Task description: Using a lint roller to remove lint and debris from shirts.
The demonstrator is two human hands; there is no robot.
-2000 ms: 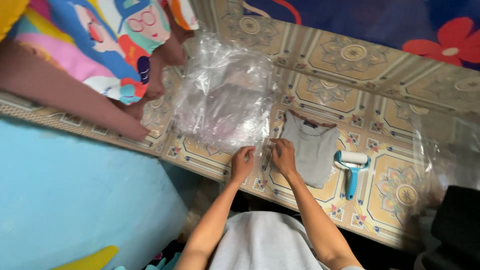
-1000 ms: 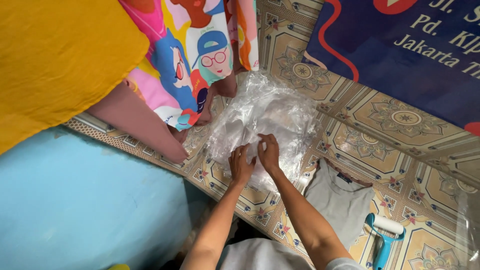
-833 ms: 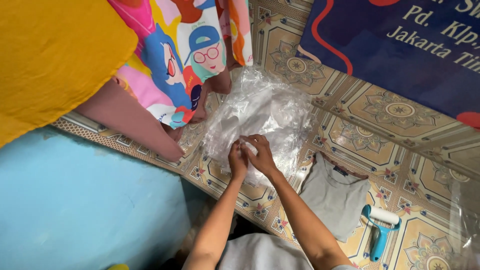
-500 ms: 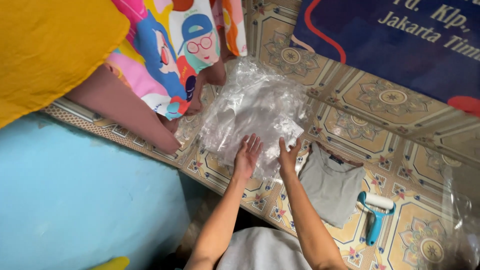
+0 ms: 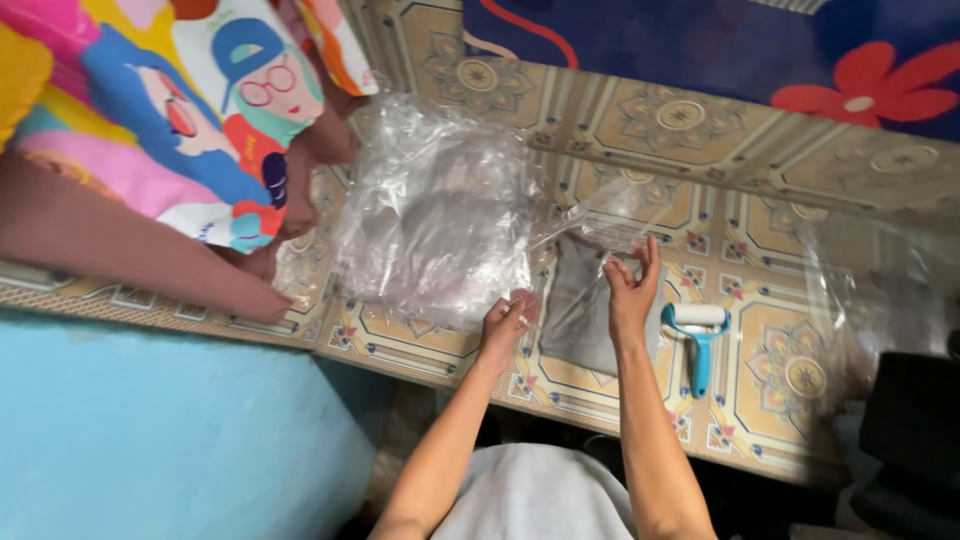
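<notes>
A: Now, what is lying on the tiled floor (image 5: 800, 380), going from the biggest thing down?

B: A heap of clear plastic bags (image 5: 440, 230) is taking up the middle. Just right of it a folded grey garment (image 5: 580, 315) is lying flat, and a single clear bag (image 5: 600, 215) is hanging over it, pinched at its edges by both hands.

A: How are the hands sitting?

B: The left hand (image 5: 505, 325) is closing on the bag's near corner; the right hand (image 5: 632, 285) is gripping the other edge with its fingers half spread.

A: How is that film likely behaving?

B: I'm judging it very light, limp and slippery, so the open rim is the best hold. The garment looks soft and floppy.

A: Anything crowding in?

B: A lint roller with a blue handle (image 5: 697, 340) is lying just beside the garment, and another person's arm (image 5: 130, 250) is resting near the heap.
</notes>
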